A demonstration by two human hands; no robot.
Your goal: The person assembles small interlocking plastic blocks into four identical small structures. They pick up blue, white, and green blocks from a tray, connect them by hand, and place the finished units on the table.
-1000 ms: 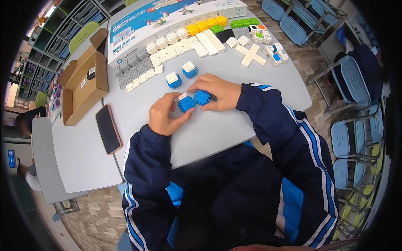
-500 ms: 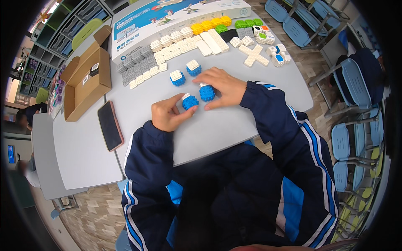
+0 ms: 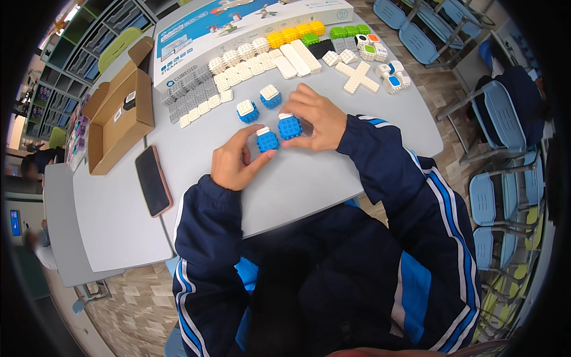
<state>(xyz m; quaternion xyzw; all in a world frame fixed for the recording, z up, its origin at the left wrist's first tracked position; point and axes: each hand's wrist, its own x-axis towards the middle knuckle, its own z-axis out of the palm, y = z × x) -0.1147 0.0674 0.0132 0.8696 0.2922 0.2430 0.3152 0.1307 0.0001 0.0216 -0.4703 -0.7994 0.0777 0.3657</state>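
Left hand (image 3: 233,162) and right hand (image 3: 319,122) are partly curled over the table (image 3: 309,190) in the head view, each pinching one small blue block with a white cap. The left block (image 3: 267,141) sits between thumb and forefinger, its cap toward the far side; the right block (image 3: 290,128) is gripped between the thumb and the fingers at its far side. These two are just beside each other near the middle of the table; whether they touch is hard to tell. Beyond them stand two more capped blue blocks, a nearer one (image 3: 247,112) and a farther one (image 3: 270,97). Farther back lie grey blocks (image 3: 191,98), yellow blocks (image 3: 295,34) and a white cross (image 3: 358,78). A phone (image 3: 153,181) and an open cardboard box (image 3: 143,116) lie to the left.
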